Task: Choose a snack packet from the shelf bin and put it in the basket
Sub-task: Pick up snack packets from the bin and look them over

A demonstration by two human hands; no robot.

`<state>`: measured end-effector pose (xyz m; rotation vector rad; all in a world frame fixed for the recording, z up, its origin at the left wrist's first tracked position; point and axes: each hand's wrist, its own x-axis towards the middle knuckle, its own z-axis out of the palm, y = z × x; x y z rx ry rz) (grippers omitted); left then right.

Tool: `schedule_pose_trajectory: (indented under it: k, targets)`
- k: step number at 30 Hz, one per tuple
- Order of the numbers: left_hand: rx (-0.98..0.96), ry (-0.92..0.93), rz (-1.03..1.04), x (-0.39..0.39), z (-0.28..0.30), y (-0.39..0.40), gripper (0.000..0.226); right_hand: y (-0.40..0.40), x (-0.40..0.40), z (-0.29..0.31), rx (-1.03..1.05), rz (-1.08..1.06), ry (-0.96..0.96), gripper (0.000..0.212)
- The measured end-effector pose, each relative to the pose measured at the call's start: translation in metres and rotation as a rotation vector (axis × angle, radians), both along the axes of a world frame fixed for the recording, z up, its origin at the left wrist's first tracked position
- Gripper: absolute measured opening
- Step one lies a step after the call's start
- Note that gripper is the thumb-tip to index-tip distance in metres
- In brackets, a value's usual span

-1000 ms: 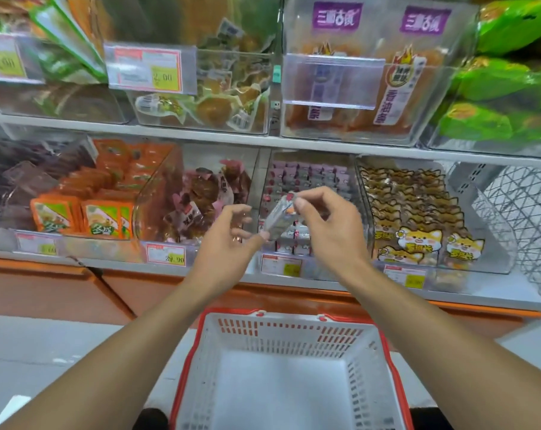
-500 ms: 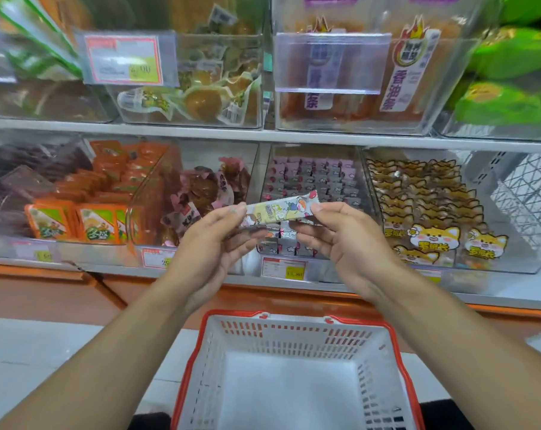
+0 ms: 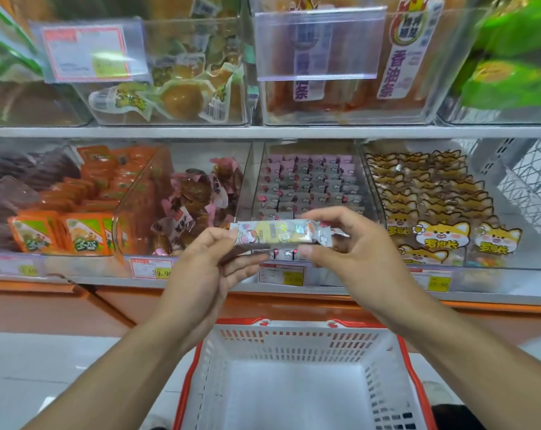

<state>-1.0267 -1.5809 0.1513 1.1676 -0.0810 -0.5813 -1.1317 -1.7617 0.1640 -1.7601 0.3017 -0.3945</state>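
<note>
A small pale snack packet with pink and yellow print is held flat and level in front of the lower shelf. My left hand pinches its left end and my right hand pinches its right end. Behind it is the clear shelf bin holding several rows of the same pink-and-white packets. The white basket with a red rim sits on the floor straight below my hands, and nothing lies in it.
Neighbouring clear bins hold brown wrapped snacks, orange packets and yellow cat-print packets. An upper shelf carries more bins and price tags. A white wire rack stands at the right.
The packet went from tilted on end in my right fingers to lying flat between both hands. It has dropped slightly and the view has moved closer to the shelf.
</note>
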Motion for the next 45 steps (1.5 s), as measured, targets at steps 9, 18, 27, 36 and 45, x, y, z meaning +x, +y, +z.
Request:
schedule_pose_trajectory:
  k: [9,18,27,36,45]
  targets:
    - [-0.016,-0.113,-0.086,-0.005,0.005,-0.006,0.010,-0.005,0.004,-0.002,0.424,-0.070,0.133,0.025]
    - [0.023,0.031,-0.030,0.000,0.003,-0.012,0.035,-0.007,0.025,-0.002,0.647,-0.122,0.112,0.019]
    - [0.019,0.293,-0.002,0.022,0.003,-0.013,0.039,-0.017,0.041,-0.009,0.609,-0.076,0.124,0.016]
    - [0.045,0.490,-0.120,0.017,0.000,-0.022,0.045,-0.020,0.039,-0.009,0.120,0.172,-0.052,0.034]
    - [0.362,-0.070,0.128,0.014,-0.014,-0.012,0.008,-0.010,0.044,-0.018,-0.077,-0.090,-0.153,0.022]
